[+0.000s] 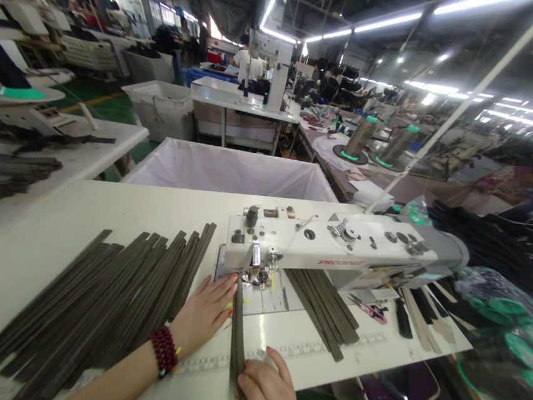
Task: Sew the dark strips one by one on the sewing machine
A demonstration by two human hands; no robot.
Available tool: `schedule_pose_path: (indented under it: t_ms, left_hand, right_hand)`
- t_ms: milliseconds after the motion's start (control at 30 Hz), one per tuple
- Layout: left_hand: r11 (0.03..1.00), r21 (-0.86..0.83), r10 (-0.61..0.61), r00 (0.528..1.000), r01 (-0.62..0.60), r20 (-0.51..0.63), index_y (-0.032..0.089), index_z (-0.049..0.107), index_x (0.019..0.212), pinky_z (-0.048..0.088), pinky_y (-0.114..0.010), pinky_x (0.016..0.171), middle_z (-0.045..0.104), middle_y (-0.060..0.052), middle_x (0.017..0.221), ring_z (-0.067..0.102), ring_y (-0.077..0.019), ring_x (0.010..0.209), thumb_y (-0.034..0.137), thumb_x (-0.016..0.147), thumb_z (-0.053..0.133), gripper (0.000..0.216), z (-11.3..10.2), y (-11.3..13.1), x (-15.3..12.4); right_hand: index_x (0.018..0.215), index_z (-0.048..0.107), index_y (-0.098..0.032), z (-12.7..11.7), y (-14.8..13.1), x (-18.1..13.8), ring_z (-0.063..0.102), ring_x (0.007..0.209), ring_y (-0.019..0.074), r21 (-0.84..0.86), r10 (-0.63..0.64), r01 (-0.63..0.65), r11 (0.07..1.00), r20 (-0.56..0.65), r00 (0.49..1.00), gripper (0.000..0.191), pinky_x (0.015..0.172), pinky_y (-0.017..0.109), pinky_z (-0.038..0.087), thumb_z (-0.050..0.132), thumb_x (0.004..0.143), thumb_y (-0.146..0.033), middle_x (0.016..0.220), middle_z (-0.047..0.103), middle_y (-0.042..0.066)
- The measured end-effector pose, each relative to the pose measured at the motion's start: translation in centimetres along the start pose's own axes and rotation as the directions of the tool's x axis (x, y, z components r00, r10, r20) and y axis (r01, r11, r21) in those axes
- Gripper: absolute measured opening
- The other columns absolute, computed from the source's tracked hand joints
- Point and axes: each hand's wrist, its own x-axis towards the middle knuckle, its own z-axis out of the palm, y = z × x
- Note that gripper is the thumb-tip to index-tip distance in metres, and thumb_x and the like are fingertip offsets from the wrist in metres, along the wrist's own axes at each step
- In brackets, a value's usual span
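Note:
A dark olive fabric strip (pixel 236 329) runs from the needle area of a white sewing machine (pixel 300 244) down to the table's front edge. My left hand (pixel 204 310) lies flat with its fingers stretched out, fingertips at the strip's upper end by the presser foot. Beaded bracelets circle that wrist. Close to the front edge, my right hand (pixel 267 385) grips the strip's lower end between thumb and fingers; the index finger is raised. Left of my hands many similar strips (pixel 120 299) are spread in a fanned pile. Several more strips (pixel 325 306) lie under the machine arm.
Pink-handled scissors (pixel 371 309) and a black-handled tool (pixel 403 318) lie right of the machine. A measuring scale (pixel 299 349) runs along the table (pixel 106 200). Behind it stands a cloth-lined bin (pixel 232 168). Thread cones (pixel 360 138) stand at the back right. Other people work farther off.

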Motion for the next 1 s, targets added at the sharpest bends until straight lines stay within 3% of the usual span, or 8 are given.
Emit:
schedule_pose_path:
  t_ms: [367, 700, 1000]
  left_hand:
    - [1.000, 0.011, 0.004, 1.000, -0.004, -0.024, 0.017, 0.051, 0.138, 0.034, -0.052, 0.112, 0.054, -0.011, 0.142, 0.047, -0.0266, 0.133, 0.026, 0.096, 0.046, 0.044, 0.6, -0.8, 0.6]
    - [1.000, 0.025, -0.001, 1.000, 0.001, 0.002, 0.014, 0.052, 0.136, 0.034, -0.054, 0.112, 0.056, -0.013, 0.139, 0.048, -0.0279, 0.131, 0.027, 0.096, 0.048, 0.042, 0.8, -1.2, 0.8]
    - [1.000, 0.015, 0.004, 1.000, -0.004, -0.005, 0.014, 0.054, 0.133, 0.036, -0.055, 0.110, 0.058, -0.013, 0.137, 0.049, -0.0288, 0.129, 0.027, 0.096, 0.048, 0.040, 0.7, -1.2, 1.0]
  right_hand:
    - [0.094, 0.060, -0.019, 0.5, 1.7, 2.9, 0.063, 0.081, 0.0110, 0.024, 0.098, -0.099, 0.995, 0.043, 0.994, 0.010, 0.116, 0.038, 0.022, 0.050, 0.097, -0.018, 0.086, 0.066, -0.001]
    - [0.093, 0.059, -0.020, 2.6, 3.8, 4.0, 0.058, 0.080, 0.0135, -0.030, 0.094, -0.092, 0.995, 0.086, 0.992, 0.008, 0.112, 0.043, 0.020, 0.052, 0.096, -0.019, 0.087, 0.065, -0.001]
    - [0.088, 0.062, -0.023, 4.1, 5.0, 5.3, 0.051, 0.079, 0.0161, -0.168, 0.136, -0.099, 0.981, 0.227, 0.964, 0.004, 0.102, 0.040, 0.029, 0.062, 0.091, -0.020, 0.078, 0.059, -0.002]
